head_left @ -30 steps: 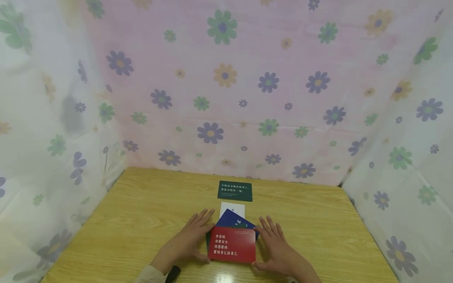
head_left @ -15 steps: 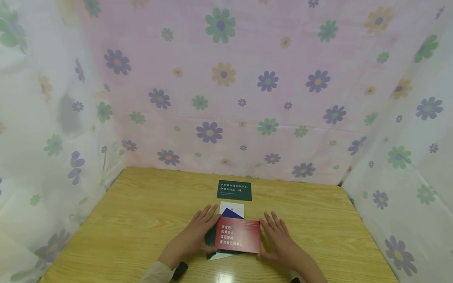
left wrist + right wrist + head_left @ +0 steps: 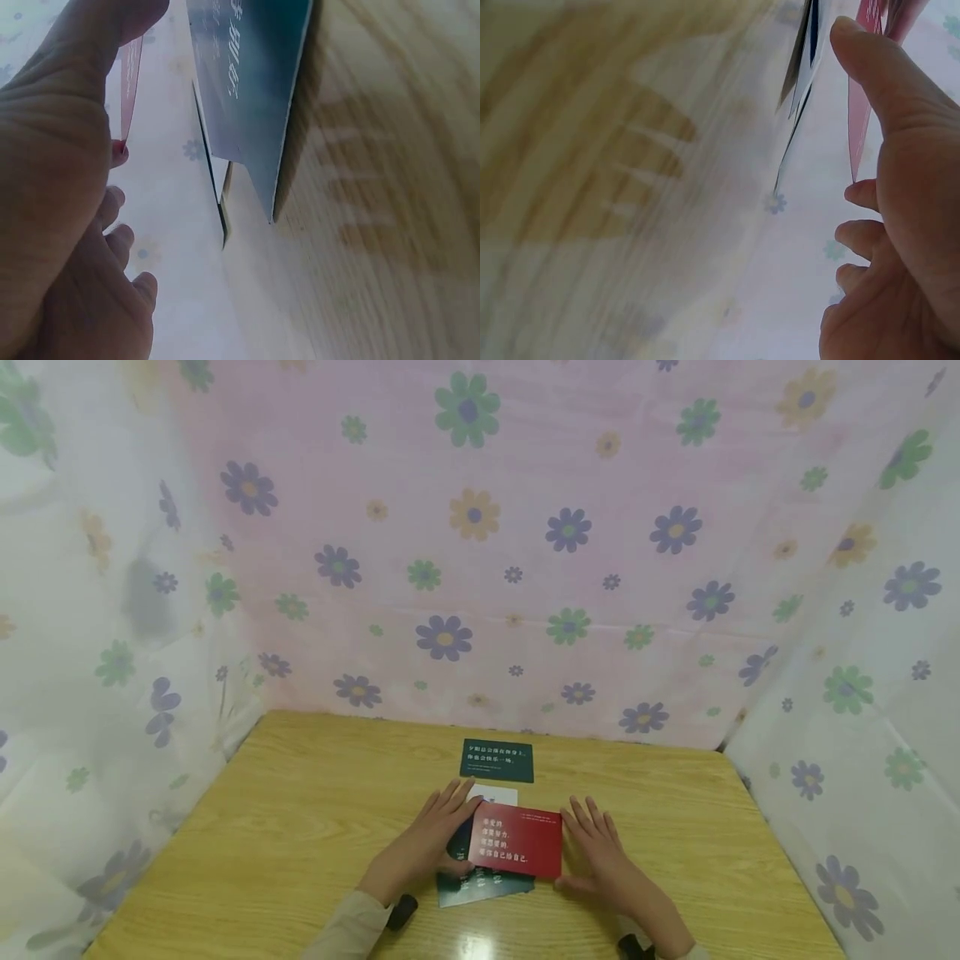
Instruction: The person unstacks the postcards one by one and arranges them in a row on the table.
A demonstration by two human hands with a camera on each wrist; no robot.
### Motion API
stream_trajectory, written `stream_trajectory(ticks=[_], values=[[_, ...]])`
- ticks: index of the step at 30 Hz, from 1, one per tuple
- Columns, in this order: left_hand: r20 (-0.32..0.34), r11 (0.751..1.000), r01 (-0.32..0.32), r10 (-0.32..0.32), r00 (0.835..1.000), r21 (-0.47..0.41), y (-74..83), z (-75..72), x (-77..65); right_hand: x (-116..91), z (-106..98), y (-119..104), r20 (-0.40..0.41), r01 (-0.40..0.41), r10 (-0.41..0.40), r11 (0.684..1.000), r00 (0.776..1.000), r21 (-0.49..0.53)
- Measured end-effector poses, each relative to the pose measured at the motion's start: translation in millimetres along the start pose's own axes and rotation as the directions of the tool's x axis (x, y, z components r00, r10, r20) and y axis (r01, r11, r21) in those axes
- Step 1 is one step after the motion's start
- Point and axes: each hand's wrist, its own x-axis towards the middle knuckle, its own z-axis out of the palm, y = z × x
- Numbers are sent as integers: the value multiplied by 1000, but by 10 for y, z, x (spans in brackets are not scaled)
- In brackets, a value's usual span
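A red card [image 3: 517, 842] with white lettering is held up off the table between both hands. My left hand [image 3: 420, 852] grips its left side, index finger near the upper corner and thumb near the lower one. At the right side, my right hand [image 3: 609, 870] holds the corners likewise. In both wrist views the red card [image 3: 130, 97] is apart from the cards below. Beneath it lie overlapping cards: a dark green one [image 3: 487, 888] with white writing, and a white card [image 3: 501, 795] farther back. The red card hides much of this pile.
Another dark green card [image 3: 497, 761] lies flat toward the table's far side. The wooden table [image 3: 300, 827] extends to both sides of the hands. Flower-printed sheets [image 3: 517, 652] hang behind and at both sides.
Both hands have carried the red card away from me and slightly right. More of the dark green card beneath now shows at the front, while the blue card has become hidden.
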Motion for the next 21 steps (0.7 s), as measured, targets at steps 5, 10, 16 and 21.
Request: stream_trajectory(ticks=[5,10,16,21], values=[[2,1000,-17,17,1000,-7,-3,-1,86,8,-23,72,-14,8,-8,1000,1000,26],[-5,999,-25,25,1000,-24,-3,7,140,23,-12,134,-55,33,-31,999,998,35],[16,998,-25,26,1000,-56,-1,35,197,38,-36,162,-55,23,-22,1000,998,21],[5,998,-43,43,999,-52,5,30,259,45,-48,181,-102,35,-35,999,994,4]])
